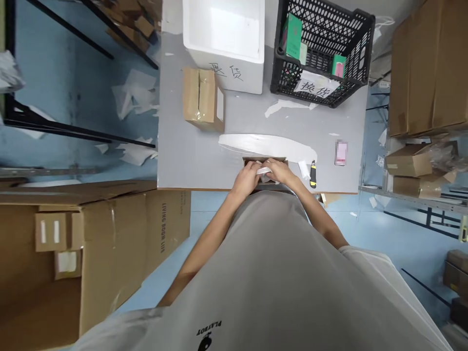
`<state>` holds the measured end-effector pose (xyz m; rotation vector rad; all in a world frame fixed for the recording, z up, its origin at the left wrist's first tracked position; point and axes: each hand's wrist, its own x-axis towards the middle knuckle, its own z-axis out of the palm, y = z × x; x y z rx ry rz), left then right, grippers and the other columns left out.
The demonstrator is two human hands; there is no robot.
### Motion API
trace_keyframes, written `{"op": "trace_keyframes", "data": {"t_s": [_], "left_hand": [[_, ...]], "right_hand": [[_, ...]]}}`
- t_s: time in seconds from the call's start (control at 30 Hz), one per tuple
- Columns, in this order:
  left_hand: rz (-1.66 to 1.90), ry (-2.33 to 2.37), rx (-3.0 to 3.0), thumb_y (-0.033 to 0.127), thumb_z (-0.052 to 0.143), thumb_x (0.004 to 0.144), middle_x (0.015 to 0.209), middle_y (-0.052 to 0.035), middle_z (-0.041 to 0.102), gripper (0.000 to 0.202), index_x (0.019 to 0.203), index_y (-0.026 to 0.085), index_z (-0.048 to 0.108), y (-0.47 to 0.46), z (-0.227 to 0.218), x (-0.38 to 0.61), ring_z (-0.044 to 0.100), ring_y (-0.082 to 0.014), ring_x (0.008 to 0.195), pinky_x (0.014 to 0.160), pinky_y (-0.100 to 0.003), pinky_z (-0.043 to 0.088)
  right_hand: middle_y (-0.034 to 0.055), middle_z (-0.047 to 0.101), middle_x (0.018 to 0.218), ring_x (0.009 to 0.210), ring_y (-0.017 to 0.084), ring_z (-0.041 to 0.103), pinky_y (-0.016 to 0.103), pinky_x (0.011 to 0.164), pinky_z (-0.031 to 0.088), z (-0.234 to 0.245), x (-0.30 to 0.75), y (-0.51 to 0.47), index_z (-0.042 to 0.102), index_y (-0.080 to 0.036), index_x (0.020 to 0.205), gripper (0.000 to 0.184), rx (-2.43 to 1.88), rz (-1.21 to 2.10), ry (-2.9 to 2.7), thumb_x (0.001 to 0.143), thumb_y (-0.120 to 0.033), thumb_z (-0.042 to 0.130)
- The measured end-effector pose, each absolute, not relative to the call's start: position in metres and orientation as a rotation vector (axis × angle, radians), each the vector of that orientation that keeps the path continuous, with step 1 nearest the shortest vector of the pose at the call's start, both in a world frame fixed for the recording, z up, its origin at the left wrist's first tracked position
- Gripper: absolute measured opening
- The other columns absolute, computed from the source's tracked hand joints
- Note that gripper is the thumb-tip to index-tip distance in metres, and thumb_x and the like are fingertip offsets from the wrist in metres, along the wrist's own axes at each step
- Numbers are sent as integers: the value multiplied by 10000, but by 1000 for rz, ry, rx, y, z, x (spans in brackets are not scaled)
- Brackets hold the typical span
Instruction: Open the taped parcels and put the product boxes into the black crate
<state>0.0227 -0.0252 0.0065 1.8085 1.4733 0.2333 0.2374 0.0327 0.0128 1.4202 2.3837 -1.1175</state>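
Observation:
A small cardboard box (249, 159) stands open at the table's front edge, close to my body. My left hand (246, 179) reaches into its opening from the left, fingers curled. From the other side my right hand (279, 171) meets it, also with bent fingers. Between the fingertips of both hands is a white folded piece, paper or thin film (263, 170). Greyish, crumpled material (268, 179) shows beneath it; what it covers is hidden by the hands. A yellow-and-black utility knife (313, 175) lies right of my right hand.
Behind the box lies a long white paper strip (266, 144). A taped carton (208, 100), a white foam bin (241, 73) and a black crate (329, 90) with green boxes stand farther back. A small pink pack (341, 153) lies right. A large carton (113, 243) stands left below the table.

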Motion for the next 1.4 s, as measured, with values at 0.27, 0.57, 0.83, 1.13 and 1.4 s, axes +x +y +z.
{"op": "trace_keyframes", "data": {"t_s": [0.27, 0.57, 0.83, 1.13, 1.4], "left_hand": [[-108, 1667, 1816, 113, 514, 1133, 1460, -223, 757, 480, 1485, 193, 831, -7, 2, 40, 791, -420, 1308, 1066, -491, 650], [-385, 1605, 1873, 77, 658, 1029, 1482, -264, 764, 495, 1489, 143, 830, -5, -15, 48, 719, -454, 1409, 1190, -538, 613], [-213, 1611, 1880, 192, 687, 1104, 1587, -236, 729, 510, 1609, 170, 753, -14, -10, 42, 700, -440, 1461, 1276, -559, 592], [86, 1624, 1741, 226, 678, 1103, 1598, -208, 742, 549, 1649, 193, 729, -24, 1, 26, 711, -440, 1485, 1277, -556, 592], [314, 1693, 1601, 149, 705, 1042, 1715, -195, 698, 717, 1754, 167, 629, -35, 14, 20, 715, -399, 1538, 1317, -493, 575]], "right_hand": [[136, 772, 1640, 1500, 352, 749, 512, 1274, 645, 16, 300, 6, 784, -266, 1614, 499, 1752, -1358, 2545, 1117, -300, 750], [165, 820, 1526, 1095, 286, 852, 480, 1100, 696, -26, 385, -9, 795, -205, 1456, 363, 2349, -1203, 2071, 1162, -332, 623], [313, 617, 1731, 1342, 367, 821, 491, 1151, 652, -76, 379, -15, 571, -113, 1728, 555, 2288, -807, 1462, 1188, -242, 599], [192, 801, 1371, 1110, 325, 791, 472, 1107, 642, -28, 364, -9, 823, -171, 1437, 426, 2378, -991, 2087, 1200, -300, 493], [214, 820, 1391, 1408, 376, 700, 506, 1248, 563, 28, 262, -11, 851, -177, 1495, 448, 1501, -909, 2459, 1239, -169, 483]]}}
